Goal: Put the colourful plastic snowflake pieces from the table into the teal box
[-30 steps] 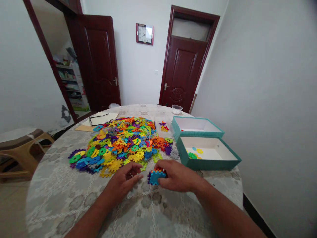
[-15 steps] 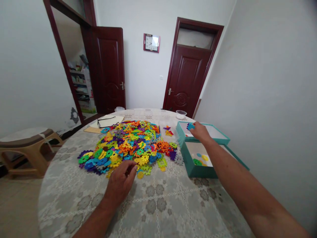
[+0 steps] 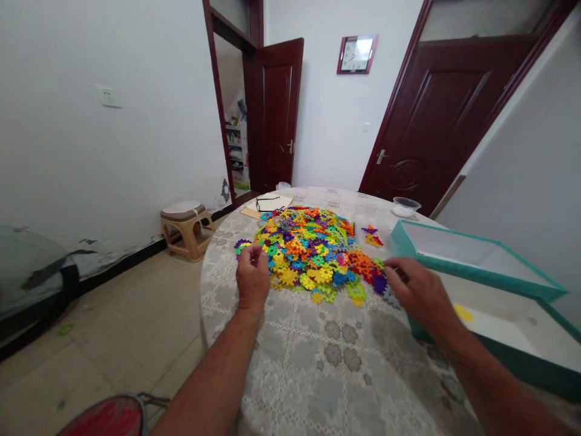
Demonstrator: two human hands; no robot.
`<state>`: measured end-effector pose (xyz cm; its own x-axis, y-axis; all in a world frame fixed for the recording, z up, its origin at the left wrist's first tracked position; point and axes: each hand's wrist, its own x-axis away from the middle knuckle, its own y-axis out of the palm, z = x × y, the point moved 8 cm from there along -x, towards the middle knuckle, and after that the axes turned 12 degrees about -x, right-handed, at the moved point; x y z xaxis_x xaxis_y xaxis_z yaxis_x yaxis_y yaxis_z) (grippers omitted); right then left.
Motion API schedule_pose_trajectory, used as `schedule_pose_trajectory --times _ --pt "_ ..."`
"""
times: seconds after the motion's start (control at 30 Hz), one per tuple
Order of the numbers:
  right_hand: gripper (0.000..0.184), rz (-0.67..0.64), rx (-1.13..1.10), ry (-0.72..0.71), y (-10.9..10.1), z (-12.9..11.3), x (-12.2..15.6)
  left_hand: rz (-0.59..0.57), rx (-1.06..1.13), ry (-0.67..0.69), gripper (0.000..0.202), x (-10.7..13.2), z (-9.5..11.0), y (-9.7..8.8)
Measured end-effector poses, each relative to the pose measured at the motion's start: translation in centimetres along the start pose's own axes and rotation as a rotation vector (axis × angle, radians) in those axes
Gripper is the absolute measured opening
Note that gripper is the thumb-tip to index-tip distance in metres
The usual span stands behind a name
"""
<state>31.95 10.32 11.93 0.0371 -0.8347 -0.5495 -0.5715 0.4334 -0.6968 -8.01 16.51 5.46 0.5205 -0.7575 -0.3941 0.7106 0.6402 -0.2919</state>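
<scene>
My left hand [image 3: 253, 275] is at the left edge of a heap of colourful plastic gear pieces [image 3: 313, 248]. Its fingers are curled together, and anything between them is hidden. My right hand [image 3: 415, 290] hovers over the heap's right side, beside a purple gear piece [image 3: 380, 284] and grey gear pieces [image 3: 391, 297]. Its fingers are bent but apart, with nothing visible in them. Just right of that hand stands the near teal box [image 3: 558, 327], with a yellow piece [image 3: 463, 312] inside. Behind it is another teal box [image 3: 485, 263].
The round table has a patterned cloth [image 3: 318, 369]. Glasses [image 3: 267, 203] lie on paper at the back left, and a clear bowl [image 3: 406, 206] stands at the back right. A few joined pieces [image 3: 373, 240] lie apart behind the heap. A stool [image 3: 186, 227] is by the wall.
The view has turned left. My right hand has come back from the far box, and the blue gear piece it held is out of sight. My left hand has shifted to the heap's left edge.
</scene>
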Motion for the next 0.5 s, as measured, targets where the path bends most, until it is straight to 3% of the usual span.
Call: schedule_pose_trajectory --times 0.1,0.2,0.3,0.5 --pt "0.025 -0.119 -0.182 -0.128 5.6 -4.0 4.8 0.063 -0.041 -0.073 0.029 -1.6 -1.8 -0.8" --pt "0.024 -0.192 -0.239 -0.199 9.2 -5.4 7.8 0.063 -0.153 -0.083 0.035 -2.9 -2.7 -1.1" --pt "0.025 -0.265 -0.238 -0.224 10.7 -5.6 8.8 0.001 -0.350 0.001 0.039 -4.1 -2.8 -0.8" --pt "0.026 -0.307 -0.241 -0.242 10.9 -5.8 9.0 -0.116 -0.763 0.240 0.057 -5.5 -4.4 0.6"
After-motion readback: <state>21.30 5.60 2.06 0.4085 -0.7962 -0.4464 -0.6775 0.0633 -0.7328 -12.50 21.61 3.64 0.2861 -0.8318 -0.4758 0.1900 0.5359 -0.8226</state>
